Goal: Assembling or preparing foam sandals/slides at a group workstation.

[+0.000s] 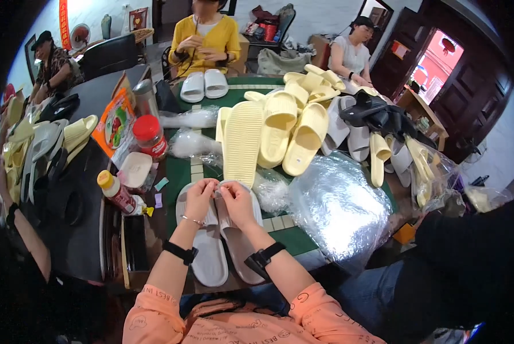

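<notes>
- White marbled walls (pixel 326 18) round the room; dark wooden door (pixel 476 86) far beyond and right of the grey slippers (pixel 209 261), today's landmark.
- Tabletop (pixel 300 242), green with a pale tiled strip, carries the grey slippers side by side at its near edge, straps up, heels toward the wearer.
- Left grip (pixel 202 196): over the strap area of the grey slippers, fingers bent inward, thumb near forefinger.
- Right grip (pixel 238 202): just beside the left one, fingertips likewise drawn in, over the other slipper's strap. Cannot tell whether either pinches anything small.
- Yellow slipper (pixel 241 146) just beyond the grey slippers, ribbed sole facing the wearer; more yellow slippers (pixel 305 137) heaped beyond and to the right.
- Silvery plastic bag (pixel 343 209) right of the grey slippers, glare across it.
- Black slippers (pixel 377 112) farther off, beyond and right; pale pair (pixel 204 86) straight beyond.
- Left of the grey slippers: yellow-capped bottle (pixel 116 192), white tub (pixel 135 170), red-lidded jar (pixel 149 137), orange packet (pixel 115 123).
- Person in a yellow top (pixel 228 37) across from the grey slippers; another in a pale top (pixel 348 56) beyond and right, arms lowered toward the slippers there.
</notes>
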Motion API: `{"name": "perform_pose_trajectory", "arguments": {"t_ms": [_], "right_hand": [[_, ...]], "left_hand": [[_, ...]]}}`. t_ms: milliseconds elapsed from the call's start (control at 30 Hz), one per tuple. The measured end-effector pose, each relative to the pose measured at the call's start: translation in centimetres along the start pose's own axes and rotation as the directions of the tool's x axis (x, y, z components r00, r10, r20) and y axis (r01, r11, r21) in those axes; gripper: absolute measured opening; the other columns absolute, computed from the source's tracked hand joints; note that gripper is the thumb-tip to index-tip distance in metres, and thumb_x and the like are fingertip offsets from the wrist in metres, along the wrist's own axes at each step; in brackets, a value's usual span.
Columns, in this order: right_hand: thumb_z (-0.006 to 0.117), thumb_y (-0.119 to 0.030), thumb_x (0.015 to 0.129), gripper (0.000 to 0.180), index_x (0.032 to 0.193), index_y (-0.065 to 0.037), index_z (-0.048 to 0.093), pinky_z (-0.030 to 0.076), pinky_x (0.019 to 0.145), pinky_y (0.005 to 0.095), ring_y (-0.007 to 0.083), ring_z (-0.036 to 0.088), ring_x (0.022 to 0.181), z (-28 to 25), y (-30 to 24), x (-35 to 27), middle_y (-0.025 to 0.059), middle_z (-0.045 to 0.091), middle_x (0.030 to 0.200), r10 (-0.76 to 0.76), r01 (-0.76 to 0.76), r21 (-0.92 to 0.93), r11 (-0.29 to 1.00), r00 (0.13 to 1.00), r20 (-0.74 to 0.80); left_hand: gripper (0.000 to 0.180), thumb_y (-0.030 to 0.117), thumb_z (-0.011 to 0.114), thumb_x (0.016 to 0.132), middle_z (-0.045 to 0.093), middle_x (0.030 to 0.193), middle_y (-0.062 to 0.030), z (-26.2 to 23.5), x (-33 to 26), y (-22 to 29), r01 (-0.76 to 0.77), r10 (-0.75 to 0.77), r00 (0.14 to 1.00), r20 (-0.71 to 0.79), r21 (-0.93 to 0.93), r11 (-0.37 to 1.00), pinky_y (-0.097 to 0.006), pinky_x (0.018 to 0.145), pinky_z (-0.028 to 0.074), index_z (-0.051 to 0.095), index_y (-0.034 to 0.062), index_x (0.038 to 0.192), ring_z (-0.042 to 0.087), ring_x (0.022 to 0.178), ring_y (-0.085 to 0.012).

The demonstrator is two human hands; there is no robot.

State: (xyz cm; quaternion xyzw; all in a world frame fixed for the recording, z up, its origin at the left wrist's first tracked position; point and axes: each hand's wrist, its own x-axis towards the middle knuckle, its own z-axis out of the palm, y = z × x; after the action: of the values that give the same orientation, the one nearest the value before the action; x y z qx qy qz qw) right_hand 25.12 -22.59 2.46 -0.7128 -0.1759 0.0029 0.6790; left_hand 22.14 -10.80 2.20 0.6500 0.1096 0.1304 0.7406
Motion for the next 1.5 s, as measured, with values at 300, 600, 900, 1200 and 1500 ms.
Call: {"name": "perform_pose_trajectory", "arguments": {"t_ms": [300, 600, 900, 1200, 1500], "right_hand": [[0.05, -0.012, 0.082, 0.013, 0.081, 0.0, 0.053, 0.04, 0.06, 0.0257, 0.0105, 0.048, 0.066, 0.8, 0.4, -0.7, 0.0041, 0.053, 0.069, -0.009, 0.007, 0.02, 1.0, 0.997, 0.079], [0.051, -0.009, 0.081, 0.01, 0.082, 0.0, 0.052, 0.039, 0.058, 0.0246, 0.0095, 0.046, 0.063, -0.1, 0.8, -0.5, 0.004, 0.051, 0.066, -0.017, 0.016, 0.03, 0.999, 0.999, 0.035], [0.051, -0.011, 0.083, 0.011, 0.083, 0.0, 0.05, 0.037, 0.058, 0.0235, 0.0086, 0.044, 0.063, -0.1, -0.3, -0.6, 0.0029, 0.049, 0.067, -0.026, 0.024, 0.038, 0.999, 0.999, 0.042], [0.05, -0.015, 0.084, 0.015, 0.081, 0.0, 0.05, 0.039, 0.058, 0.0245, 0.0092, 0.046, 0.063, 0.1, 0.4, -0.5, 0.0038, 0.051, 0.067, -0.04, 0.018, 0.192, 0.981, 0.993, 0.108], [0.049, -0.011, 0.083, 0.013, 0.079, 0.001, 0.05, 0.039, 0.061, 0.0245, 0.009, 0.046, 0.065, 0.6, 1.7, -0.6, 0.0037, 0.051, 0.067, -0.011, -0.004, 0.189, 0.982, 0.997, 0.078]], "left_hand": [[0.018, 0.015, 0.05, 0.085, 0.051, 0.066, 0.0022, -1.0, -0.7, 0.9, -0.035, 0.034, 0.999, 0.006, 0.198, 0.98, -0.018, 0.048, 0.031, 0.058, -0.0003, 0.087, 0.04, 0.055, -0.0034], [0.015, 0.011, 0.047, 0.088, 0.05, 0.063, 0.0017, -0.3, 0.0, -0.5, -0.022, 0.02, 0.999, 0.026, 0.073, 0.997, -0.016, 0.048, 0.034, 0.055, 0.0, 0.085, 0.043, 0.053, -0.003], [0.007, 0.007, 0.051, 0.084, 0.054, 0.072, -0.0012, -0.6, 0.4, -0.9, -0.036, 0.035, 0.999, -0.022, -0.038, 0.999, -0.017, 0.05, 0.036, 0.052, 0.0009, 0.089, 0.046, 0.055, -0.0046], [0.007, 0.008, 0.052, 0.083, 0.052, 0.072, 0.0004, -0.7, 0.5, -1.3, -0.089, 0.089, 0.996, 0.019, -0.028, 0.996, -0.017, 0.053, 0.037, 0.052, 0.0011, 0.084, 0.046, 0.058, -0.0042], [0.007, 0.007, 0.054, 0.083, 0.052, 0.07, -0.0004, -0.8, 0.3, -1.1, -0.025, 0.024, 0.999, 0.037, 0.027, 0.999, -0.017, 0.052, 0.037, 0.052, 0.0002, 0.081, 0.046, 0.058, -0.005]]}}
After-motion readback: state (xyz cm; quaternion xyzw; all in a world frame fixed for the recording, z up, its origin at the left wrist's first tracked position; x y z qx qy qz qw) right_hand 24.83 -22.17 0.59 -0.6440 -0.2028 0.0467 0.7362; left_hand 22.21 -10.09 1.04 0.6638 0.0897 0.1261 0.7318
